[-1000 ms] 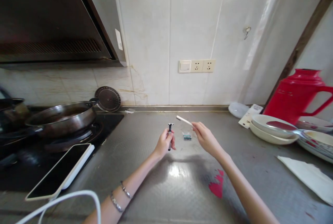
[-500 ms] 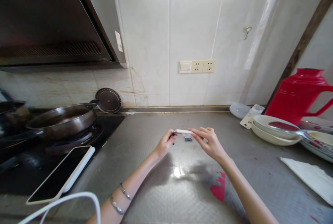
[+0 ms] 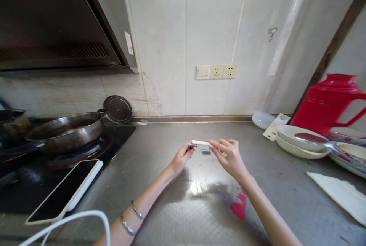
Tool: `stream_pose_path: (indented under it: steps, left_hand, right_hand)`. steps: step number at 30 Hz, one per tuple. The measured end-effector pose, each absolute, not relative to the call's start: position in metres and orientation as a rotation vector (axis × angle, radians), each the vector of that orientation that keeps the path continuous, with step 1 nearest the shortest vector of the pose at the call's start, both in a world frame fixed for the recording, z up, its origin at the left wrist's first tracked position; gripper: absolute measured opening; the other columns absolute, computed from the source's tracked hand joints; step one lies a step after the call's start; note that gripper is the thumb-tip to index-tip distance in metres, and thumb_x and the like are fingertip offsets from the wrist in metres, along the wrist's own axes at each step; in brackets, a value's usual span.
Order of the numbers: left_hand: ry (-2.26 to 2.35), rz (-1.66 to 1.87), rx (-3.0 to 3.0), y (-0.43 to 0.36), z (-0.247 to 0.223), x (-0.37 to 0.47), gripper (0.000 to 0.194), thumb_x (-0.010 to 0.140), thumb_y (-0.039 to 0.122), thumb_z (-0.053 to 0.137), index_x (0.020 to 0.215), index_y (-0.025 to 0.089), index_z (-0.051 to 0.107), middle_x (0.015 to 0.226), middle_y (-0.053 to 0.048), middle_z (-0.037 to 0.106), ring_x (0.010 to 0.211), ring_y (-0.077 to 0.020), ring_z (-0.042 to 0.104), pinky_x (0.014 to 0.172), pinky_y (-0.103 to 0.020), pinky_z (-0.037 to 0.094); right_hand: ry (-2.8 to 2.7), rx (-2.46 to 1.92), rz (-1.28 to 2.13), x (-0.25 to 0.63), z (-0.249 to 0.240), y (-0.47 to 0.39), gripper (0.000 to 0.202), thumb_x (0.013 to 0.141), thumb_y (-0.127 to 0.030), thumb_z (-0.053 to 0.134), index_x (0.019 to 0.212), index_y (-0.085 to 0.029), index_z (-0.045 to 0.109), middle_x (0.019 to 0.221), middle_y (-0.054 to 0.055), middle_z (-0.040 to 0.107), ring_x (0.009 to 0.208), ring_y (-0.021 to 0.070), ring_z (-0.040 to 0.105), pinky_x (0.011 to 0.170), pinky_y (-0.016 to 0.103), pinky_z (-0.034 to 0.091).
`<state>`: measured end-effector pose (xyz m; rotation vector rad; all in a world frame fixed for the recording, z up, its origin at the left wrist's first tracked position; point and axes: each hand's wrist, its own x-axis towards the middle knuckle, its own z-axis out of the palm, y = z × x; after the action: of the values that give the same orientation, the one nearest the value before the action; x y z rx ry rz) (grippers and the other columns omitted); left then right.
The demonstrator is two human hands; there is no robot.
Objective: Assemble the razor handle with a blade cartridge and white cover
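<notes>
Over the steel counter (image 3: 160,215), my right hand (image 3: 228,154) pinches one end of a slim white stick-shaped object (image 3: 199,142) between thumb and fingers. My left hand (image 3: 180,159) is closed on a small dark and metallic piece (image 3: 192,146), whose shape is mostly hidden by the fingers. The white object's left end lies just above this piece; whether they touch I cannot tell. Behind the hands, a few small teal cylinders that look like batteries (image 3: 206,151) lie side by side on the counter.
To the left, a phone (image 3: 64,192) lies by the stove edge, near a white cable (image 3: 85,214) and a steel pan (image 3: 68,130). At right stand stacked bowls (image 3: 300,149), a red thermos jug (image 3: 326,105) and a white paper sheet (image 3: 340,194).
The white object's left end has risen slightly above the dark piece, so more of that piece shows. Both hands keep their grips, and the camera view has shifted a little.
</notes>
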<state>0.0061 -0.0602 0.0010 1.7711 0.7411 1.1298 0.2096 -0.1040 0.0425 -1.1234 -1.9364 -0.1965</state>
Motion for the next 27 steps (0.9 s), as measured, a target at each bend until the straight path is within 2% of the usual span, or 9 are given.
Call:
stream_pose_path:
  steps: [12,27]
  left_hand:
    - [0.767,1.136,1.760,-0.0598,0.0007,0.0055,0.023,0.084,0.041,0.046,0.080,0.018,0.048,0.069,0.002,0.041,0.068,-0.0126,0.038,0.065,-0.024,0.031]
    - [0.783,1.165,1.673,-0.0617,0.0040,0.0053,0.022,0.082,0.040,0.049,0.078,0.018,0.049,0.068,0.002,0.043,0.065,-0.0114,0.039,0.063,-0.023,0.033]
  right_hand:
    - [-1.986,-1.121,-0.153,0.2105,0.0413,-0.1040,0.028,0.091,-0.036,0.047,0.110,-0.026,0.065,0.075,0.000,0.064,0.068,0.0112,0.056,0.081,0.033,0.026]
    - [-1.965,-1.160,-0.052,0.2136,0.0399,-0.0996,0.035,0.090,-0.044,0.042,0.104,-0.025,0.068,0.070,0.001,0.065,0.058,0.0111,0.054,0.076,0.032,0.030]
